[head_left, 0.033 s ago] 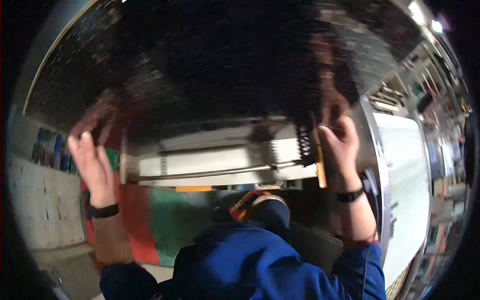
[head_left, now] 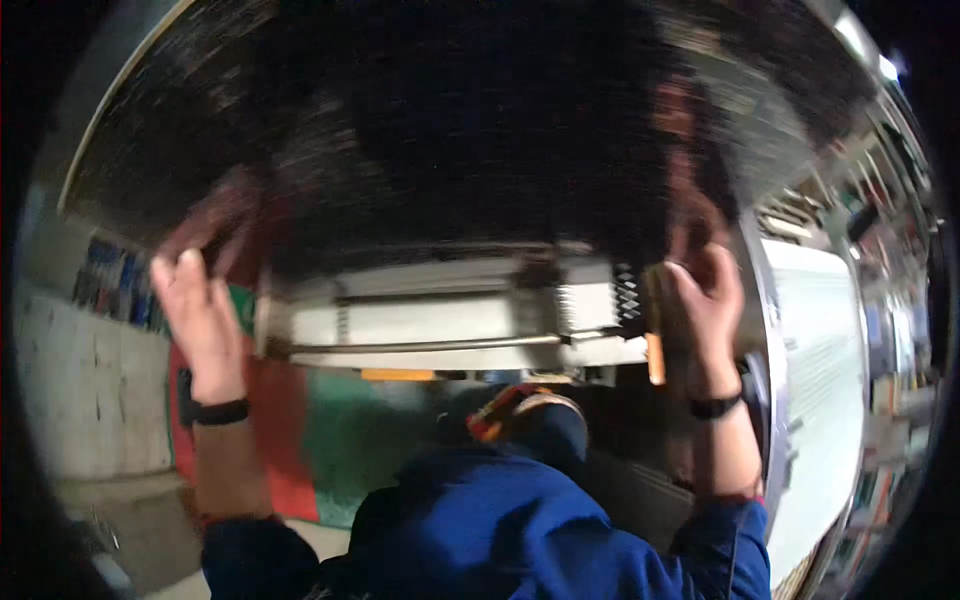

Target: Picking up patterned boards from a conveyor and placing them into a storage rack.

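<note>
A large, dark, glossy panel (head_left: pixel 440 130) fills the upper part of the view, mirroring both my forearms and hands. My left hand (head_left: pixel 205 325) is open at its near left side, fingers stretched out and tips up against the surface. On the right, my right hand (head_left: pixel 710 290) reaches up to the same panel, its thumb and fingers apart with a gap between them. Whether its fingertips hook round an edge is blurred. Between the hands, below the panel, lies a white machine bed (head_left: pixel 430 318) with a thin metal rod (head_left: pixel 420 346) along its front.
A black zigzag bellows-like part (head_left: pixel 628 300) and an upright yellow piece (head_left: pixel 655 358) are near my right hand. A red and green surface (head_left: pixel 275 440) lies at lower left. To the right stands a white ribbed panel (head_left: pixel 820 340), with cluttered shelving (head_left: pixel 895 400) beyond it.
The whole view has shifted slightly, so the machine bed and both hands appear a little further right. Both hands keep the same pose against the panel.
</note>
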Tool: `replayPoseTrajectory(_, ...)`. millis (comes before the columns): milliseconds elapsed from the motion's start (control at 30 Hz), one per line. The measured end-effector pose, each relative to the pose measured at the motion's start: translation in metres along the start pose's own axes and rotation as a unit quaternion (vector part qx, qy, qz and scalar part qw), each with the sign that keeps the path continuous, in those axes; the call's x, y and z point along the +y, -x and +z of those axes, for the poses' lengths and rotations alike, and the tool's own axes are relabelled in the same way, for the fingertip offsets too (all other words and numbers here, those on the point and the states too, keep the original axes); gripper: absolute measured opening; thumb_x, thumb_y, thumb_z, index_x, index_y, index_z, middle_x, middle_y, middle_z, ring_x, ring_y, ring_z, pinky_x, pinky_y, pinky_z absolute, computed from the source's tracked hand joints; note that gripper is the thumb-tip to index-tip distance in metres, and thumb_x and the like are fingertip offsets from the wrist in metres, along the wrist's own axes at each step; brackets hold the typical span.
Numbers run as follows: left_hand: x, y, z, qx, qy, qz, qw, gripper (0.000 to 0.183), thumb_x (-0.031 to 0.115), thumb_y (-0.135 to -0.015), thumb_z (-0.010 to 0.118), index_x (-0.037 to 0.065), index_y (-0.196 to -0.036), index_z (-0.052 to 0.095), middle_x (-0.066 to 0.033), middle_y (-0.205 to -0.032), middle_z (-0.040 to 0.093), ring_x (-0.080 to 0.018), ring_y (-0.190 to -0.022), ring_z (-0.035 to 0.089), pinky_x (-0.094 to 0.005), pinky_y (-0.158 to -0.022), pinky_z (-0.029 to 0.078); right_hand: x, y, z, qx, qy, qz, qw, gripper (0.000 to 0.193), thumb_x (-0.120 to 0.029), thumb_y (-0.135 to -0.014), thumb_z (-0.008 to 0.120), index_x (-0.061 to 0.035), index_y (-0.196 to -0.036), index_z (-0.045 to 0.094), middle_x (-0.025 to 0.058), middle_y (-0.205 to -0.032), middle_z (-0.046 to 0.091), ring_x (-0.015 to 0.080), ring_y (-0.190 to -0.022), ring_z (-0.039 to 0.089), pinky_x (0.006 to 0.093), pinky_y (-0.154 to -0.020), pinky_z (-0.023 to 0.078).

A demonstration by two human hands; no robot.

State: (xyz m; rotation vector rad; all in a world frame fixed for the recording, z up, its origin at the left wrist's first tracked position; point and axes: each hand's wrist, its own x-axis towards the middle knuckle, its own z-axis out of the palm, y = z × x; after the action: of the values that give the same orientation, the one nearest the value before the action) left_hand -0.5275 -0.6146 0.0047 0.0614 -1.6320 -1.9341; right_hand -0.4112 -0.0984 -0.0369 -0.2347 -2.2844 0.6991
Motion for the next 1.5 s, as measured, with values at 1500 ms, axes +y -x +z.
replayPoseTrajectory(1500,-0.024,0.0,-0.039,-0.084,-0.039,0.012,0.996,0.035,0.028,-0.107,0.059,0.006,-0.132,0.049,-0.0102,-0.128,0.059,-0.0186,-0.115,0.057,-0.034,-0.1,0.046,0.027,0.025,0.019,-0.078,0.051,-0.021,0.995,0.031,-0.015,-0.08,0.086,0.0035,-0.091,0.063,0.0143,-0.099,0.061,0.0305,-0.091,0.063,0.0372,-0.08,0.053)
